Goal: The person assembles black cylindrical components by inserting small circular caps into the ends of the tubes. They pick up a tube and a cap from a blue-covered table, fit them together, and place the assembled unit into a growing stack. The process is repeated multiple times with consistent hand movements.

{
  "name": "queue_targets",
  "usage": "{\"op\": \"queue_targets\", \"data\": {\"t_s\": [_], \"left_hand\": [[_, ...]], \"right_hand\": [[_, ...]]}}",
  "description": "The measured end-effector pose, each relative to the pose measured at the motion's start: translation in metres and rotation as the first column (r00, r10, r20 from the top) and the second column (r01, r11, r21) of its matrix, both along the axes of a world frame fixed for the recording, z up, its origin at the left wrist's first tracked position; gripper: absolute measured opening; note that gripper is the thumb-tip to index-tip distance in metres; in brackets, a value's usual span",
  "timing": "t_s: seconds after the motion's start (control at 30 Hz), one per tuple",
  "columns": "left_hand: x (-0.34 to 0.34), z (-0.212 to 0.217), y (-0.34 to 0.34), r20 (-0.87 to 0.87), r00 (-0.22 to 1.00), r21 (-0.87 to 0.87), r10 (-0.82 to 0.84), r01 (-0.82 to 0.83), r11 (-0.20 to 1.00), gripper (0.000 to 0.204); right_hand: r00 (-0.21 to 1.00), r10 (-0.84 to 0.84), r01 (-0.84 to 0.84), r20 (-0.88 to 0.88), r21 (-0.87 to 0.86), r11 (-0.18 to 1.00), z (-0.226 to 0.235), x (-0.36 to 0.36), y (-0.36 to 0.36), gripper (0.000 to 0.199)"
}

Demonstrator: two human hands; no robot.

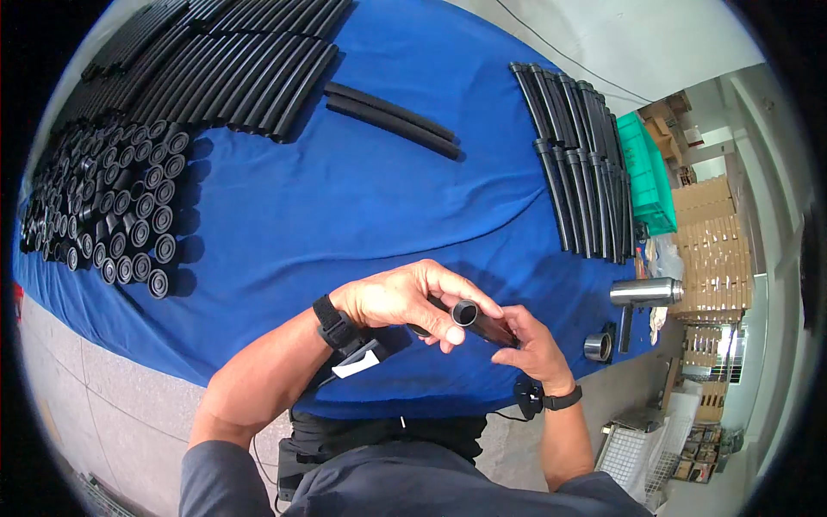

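Close to the table's near edge, my right hand [532, 346] is closed around a black tube [493, 327], its open round end turned toward my left hand. My left hand [405, 297] is at that end, with the thumb bent down beside the rim and the index finger stretched along the far side. A small dark part [419, 330] shows beneath the left thumb, mostly covered by the fingers; it looks like a black cap, but its shape is hidden. The tube's far end is concealed in my right palm.
Black tubes [258, 82] lie in rows at the back left of the blue cloth [370, 198], with many round black caps [162, 220] before them. Two tubes [392, 125] lie apart. More tubes [581, 172] line the right, near a green crate [646, 172] and a steel flask [646, 291].
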State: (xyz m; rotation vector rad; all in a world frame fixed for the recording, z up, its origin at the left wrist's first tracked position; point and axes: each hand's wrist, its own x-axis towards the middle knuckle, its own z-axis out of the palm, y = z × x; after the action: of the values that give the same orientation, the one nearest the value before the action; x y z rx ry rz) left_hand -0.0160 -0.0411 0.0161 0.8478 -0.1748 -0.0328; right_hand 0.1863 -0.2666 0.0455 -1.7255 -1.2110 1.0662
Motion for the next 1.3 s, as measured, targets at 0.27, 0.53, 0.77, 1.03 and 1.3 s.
{"op": "queue_targets", "data": {"t_s": [0.27, 0.53, 0.77, 1.03, 1.3], "left_hand": [[0.002, -0.004, 0.002, 0.005, 0.997, -0.019, 0.078, -0.078, 0.997, 0.061], [0.016, -0.022, 0.018, -0.184, 0.843, -0.458, 0.506, -0.529, 0.714, 0.046], [0.017, -0.021, 0.012, -0.223, 0.838, -0.439, 0.497, -0.542, 0.716, 0.029], [0.015, -0.021, 0.011, -0.202, 0.902, -0.421, 0.382, -0.432, 0.798, 0.049], [0.012, -0.021, 0.011, -0.166, 0.931, -0.373, 0.325, -0.364, 0.854, 0.053]], "right_hand": [[0.967, 0.127, -0.159, -0.222, -0.132, 0.978, 0.008, 0.011, 0.004, 0.041], [0.568, -0.282, 0.14, -0.774, -0.247, 0.959, -0.007, -0.01, 0.013, 0.04], [0.574, -0.349, 0.177, -0.74, -0.304, 0.936, -0.008, -0.015, 0.021, 0.038], [0.581, -0.35, 0.195, -0.735, -0.292, 0.936, -0.013, -0.016, 0.019, 0.041], [0.599, -0.348, 0.199, -0.721, -0.287, 0.937, -0.012, -0.017, 0.019, 0.042]]}}
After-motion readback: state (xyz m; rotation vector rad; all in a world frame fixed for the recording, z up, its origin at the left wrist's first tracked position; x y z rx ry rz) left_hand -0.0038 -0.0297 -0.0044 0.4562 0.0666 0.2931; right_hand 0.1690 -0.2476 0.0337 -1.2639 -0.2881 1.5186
